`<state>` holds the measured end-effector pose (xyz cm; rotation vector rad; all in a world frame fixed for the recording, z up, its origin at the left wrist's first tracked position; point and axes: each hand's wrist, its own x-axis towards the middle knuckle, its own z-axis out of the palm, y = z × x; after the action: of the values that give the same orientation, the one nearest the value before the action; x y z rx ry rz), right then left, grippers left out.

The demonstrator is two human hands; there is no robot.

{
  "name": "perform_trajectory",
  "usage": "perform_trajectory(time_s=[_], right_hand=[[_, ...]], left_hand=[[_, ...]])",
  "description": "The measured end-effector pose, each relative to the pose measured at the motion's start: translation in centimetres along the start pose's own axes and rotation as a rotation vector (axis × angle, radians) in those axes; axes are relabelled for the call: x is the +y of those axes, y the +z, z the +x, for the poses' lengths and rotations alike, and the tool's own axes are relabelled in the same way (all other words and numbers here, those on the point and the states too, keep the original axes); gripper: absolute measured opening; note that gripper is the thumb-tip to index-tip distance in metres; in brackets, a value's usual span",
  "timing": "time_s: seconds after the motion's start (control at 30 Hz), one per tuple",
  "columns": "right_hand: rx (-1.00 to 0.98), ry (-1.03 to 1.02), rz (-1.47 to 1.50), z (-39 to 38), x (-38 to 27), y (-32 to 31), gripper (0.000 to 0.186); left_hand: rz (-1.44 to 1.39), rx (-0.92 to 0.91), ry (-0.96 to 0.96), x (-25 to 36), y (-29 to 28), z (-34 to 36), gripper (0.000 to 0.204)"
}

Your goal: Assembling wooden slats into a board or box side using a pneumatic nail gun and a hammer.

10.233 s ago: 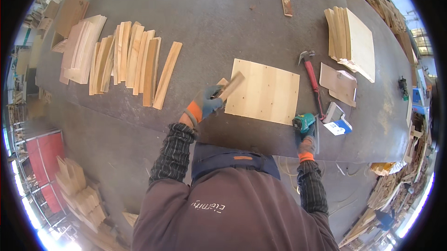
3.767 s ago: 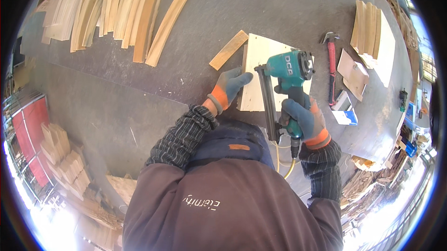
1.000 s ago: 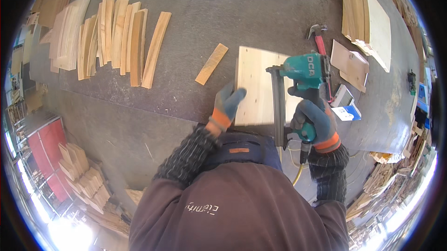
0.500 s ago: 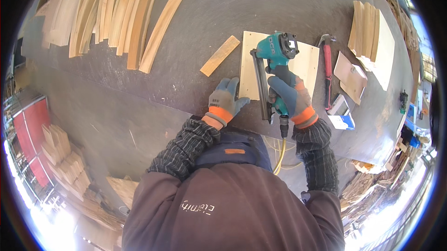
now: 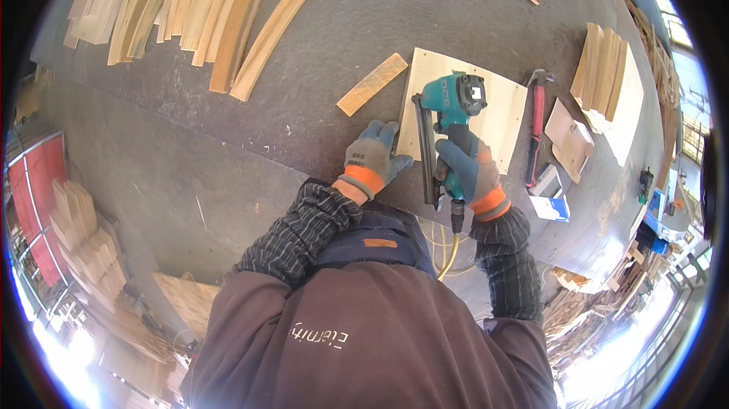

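Note:
My right hand (image 5: 474, 171), in a grey-blue glove with an orange cuff, is wrapped around the grip of a teal and black air nail gun (image 5: 448, 95). The nail gun is over a pale, flat wooden board (image 5: 501, 109), covering part of it. A yellow air hose (image 5: 453, 253) runs from the bottom of its handle. My left hand (image 5: 372, 154), gloved alike, lies with fingers spread at the board's near left corner. Whether its fingertips press on the board's edge I cannot tell. A short wooden strip (image 5: 372, 84) rests just beyond my left hand.
A red-handled hammer (image 5: 537, 120) lies right of the board, beside a brown scrap (image 5: 568, 139) and a small blue-and-white box (image 5: 550, 208). Long wooden slats (image 5: 243, 25) line the far left of the dark table (image 5: 228, 151). More slats (image 5: 600, 71) are stacked at right.
The view has turned slightly. Relative to the board, my right hand and the nail gun have come a little nearer to me, away from its far edge. My left hand stays at the corner.

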<state>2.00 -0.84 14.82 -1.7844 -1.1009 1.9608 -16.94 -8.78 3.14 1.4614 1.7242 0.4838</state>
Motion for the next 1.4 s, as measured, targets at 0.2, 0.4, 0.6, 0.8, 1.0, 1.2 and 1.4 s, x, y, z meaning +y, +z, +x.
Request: perform_trajectory(time_s=[0.2,0.4,0.6,0.8,1.0,1.2,1.4], right_hand=[[-0.011,0.038,-0.002,-1.4,0.7,0.2,0.030],[-0.052,0.030,0.047,-3.1,2.4,0.5,0.031],[-0.023,0.061,0.045,-4.5,2.0,0.1,0.035],[0.250,-0.120,0.036,-9.5,7.5,-5.0,0.041],[0.645,-0.356,-0.320,-7.6,22.3,-16.1,0.060],[0.810,-0.214,-0.772,-7.6,24.2,-18.2,0.067],[0.736,-0.144,-0.851,-6.5,27.8,-20.7,0.071]], left_hand=[[0.001,-0.045,-0.041,0.2,-0.2,0.2,0.077],[0.025,-0.097,-0.084,0.7,-0.8,0.3,0.078],[0.006,-0.071,-0.057,0.4,-0.7,0.2,0.074],[0.052,0.193,0.177,-1.9,-3.8,0.0,0.067],[0.506,0.155,0.060,-3.1,-5.8,6.0,0.062],[-0.850,-0.261,-0.224,0.0,-8.9,5.9,0.061],[-1.221,-0.594,-0.154,6.2,-7.4,4.2,0.059]])
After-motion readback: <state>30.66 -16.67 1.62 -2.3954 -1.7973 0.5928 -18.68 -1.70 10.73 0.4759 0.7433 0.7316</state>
